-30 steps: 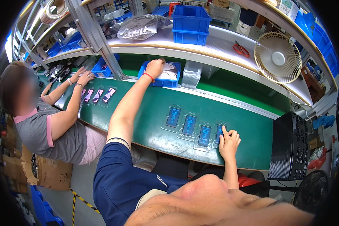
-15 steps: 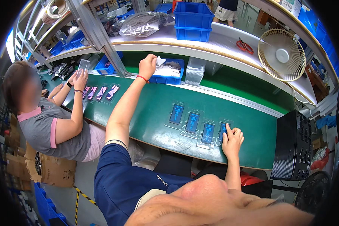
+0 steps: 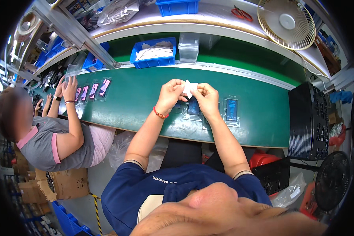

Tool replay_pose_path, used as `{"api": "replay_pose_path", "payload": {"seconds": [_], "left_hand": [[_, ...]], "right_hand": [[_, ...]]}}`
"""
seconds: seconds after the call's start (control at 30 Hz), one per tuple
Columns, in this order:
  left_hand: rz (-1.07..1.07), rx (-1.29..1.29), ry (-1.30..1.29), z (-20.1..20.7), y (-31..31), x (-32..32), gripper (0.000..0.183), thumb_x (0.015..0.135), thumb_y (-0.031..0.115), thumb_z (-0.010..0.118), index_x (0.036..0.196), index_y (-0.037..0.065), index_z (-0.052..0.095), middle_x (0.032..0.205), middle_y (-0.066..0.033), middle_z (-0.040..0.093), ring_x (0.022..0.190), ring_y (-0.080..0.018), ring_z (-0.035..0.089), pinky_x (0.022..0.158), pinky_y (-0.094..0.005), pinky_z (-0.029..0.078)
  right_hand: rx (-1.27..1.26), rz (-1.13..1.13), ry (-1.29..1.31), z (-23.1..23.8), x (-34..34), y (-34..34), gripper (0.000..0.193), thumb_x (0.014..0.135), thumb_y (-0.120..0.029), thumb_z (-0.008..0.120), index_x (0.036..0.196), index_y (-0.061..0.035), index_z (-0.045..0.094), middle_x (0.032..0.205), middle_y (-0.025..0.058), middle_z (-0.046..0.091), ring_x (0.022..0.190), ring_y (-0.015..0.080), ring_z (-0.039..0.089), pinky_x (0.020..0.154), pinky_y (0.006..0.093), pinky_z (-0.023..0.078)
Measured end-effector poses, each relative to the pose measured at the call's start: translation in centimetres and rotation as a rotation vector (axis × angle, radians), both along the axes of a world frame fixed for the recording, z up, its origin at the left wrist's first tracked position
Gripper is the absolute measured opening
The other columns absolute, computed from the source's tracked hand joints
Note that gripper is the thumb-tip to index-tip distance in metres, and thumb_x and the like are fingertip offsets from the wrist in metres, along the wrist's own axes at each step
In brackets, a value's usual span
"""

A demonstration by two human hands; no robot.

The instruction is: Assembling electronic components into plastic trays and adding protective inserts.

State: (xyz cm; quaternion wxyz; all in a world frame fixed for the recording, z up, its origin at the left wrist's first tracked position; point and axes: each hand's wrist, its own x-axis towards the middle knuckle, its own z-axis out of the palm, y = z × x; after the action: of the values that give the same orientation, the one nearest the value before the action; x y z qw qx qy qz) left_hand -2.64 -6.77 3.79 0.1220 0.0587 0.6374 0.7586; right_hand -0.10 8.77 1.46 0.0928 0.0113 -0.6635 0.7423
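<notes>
Over the green bench, my left hand (image 3: 171, 94) and my right hand (image 3: 208, 99) meet, with fingertips pinching a small white paper-like piece (image 3: 190, 88) with pointed corners. Below them lie several dark flat packs in clear plastic trays, which look like phone batteries. One dark pack (image 3: 232, 108) is in full view right of my right hand; another pack (image 3: 193, 107) is partly covered by my hands, and the others are mostly hidden. Beyond my left hand, a blue bin (image 3: 153, 64) holds a heap of white pieces (image 3: 155, 51).
Clear plastic trays (image 3: 189, 48) are stacked beside the bin. Black trays (image 3: 307, 122) stand stacked at the bench's right end. At left, a co-worker (image 3: 63, 137) lifts a clear tray near pink-and-purple packs (image 3: 93, 91). A shelf above carries red-handled scissors (image 3: 242, 13) and a fan cover (image 3: 287, 21).
My left hand has come back from the blue bin with the white piece. My right hand has left the rightmost pack and moved left to join it. The whole view has shifted.
</notes>
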Motion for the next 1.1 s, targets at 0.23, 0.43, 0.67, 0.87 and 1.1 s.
{"api": "replay_pose_path", "payload": {"seconds": [0.23, 0.43, 0.67, 0.87, 1.1], "left_hand": [[0.001, 0.081, -0.008, -2.3, -0.7, 2.0, 0.033, 0.087, -0.002, 0.060, 0.119, -0.006, 0.053, 0.092, -0.0094, 0.065, 0.076, -0.0120, 0.063, 0.063, -0.0230, 0.056], [0.128, 0.011, 0.014, -2.5, -2.4, 2.1, 0.030, 0.086, -0.004, 0.058, 0.116, -0.005, 0.056, 0.092, -0.0083, 0.065, 0.074, -0.0108, 0.062, 0.059, -0.0219, 0.055], [-0.047, -0.050, 0.068, -2.5, -0.7, 3.5, 0.031, 0.086, -0.004, 0.060, 0.116, -0.002, 0.057, 0.090, -0.0070, 0.065, 0.074, -0.0086, 0.062, 0.059, -0.0210, 0.054], [0.045, -0.155, 0.173, -2.8, -0.9, 3.2, 0.033, 0.081, -0.004, 0.066, 0.113, -0.001, 0.059, 0.083, -0.0057, 0.067, 0.070, -0.0082, 0.062, 0.058, -0.0208, 0.050], [0.052, -0.949, 0.298, -1.4, -3.8, 2.3, 0.031, 0.076, 0.006, 0.072, 0.105, 0.002, 0.065, 0.073, -0.0101, 0.062, 0.067, -0.0234, 0.063, 0.066, -0.0323, 0.051]], "right_hand": [[-0.114, 0.043, -0.077, -1.1, 0.8, 0.7, 0.007, 0.088, -0.001, 0.061, 0.094, 0.0005, 0.062, 0.084, 0.0093, 0.069, 0.067, 0.0085, 0.061, 0.059, 0.0212, 0.048], [1.159, -0.156, 0.516, -0.1, 3.7, 1.9, 0.017, 0.071, -0.003, 0.063, 0.087, -0.0068, 0.069, 0.090, 0.0075, 0.068, 0.094, 0.0248, 0.059, 0.084, 0.0365, 0.041], [0.603, -0.050, 0.211, 0.6, 4.2, 1.9, 0.030, 0.080, -0.003, 0.066, 0.110, -0.0061, 0.066, 0.090, 0.0087, 0.069, 0.086, 0.0188, 0.063, 0.081, 0.0332, 0.048], [0.399, -0.094, 0.037, -1.1, 5.0, 4.8, 0.024, 0.085, -0.001, 0.061, 0.108, -0.0010, 0.066, 0.084, 0.0045, 0.069, 0.078, 0.0080, 0.060, 0.072, 0.0240, 0.049], [1.124, -0.283, 0.470, 0.3, 8.6, 7.6, 0.016, 0.077, -0.008, 0.069, 0.092, -0.0087, 0.070, 0.078, 0.0039, 0.062, 0.080, 0.0214, 0.056, 0.080, 0.0371, 0.039]]}}
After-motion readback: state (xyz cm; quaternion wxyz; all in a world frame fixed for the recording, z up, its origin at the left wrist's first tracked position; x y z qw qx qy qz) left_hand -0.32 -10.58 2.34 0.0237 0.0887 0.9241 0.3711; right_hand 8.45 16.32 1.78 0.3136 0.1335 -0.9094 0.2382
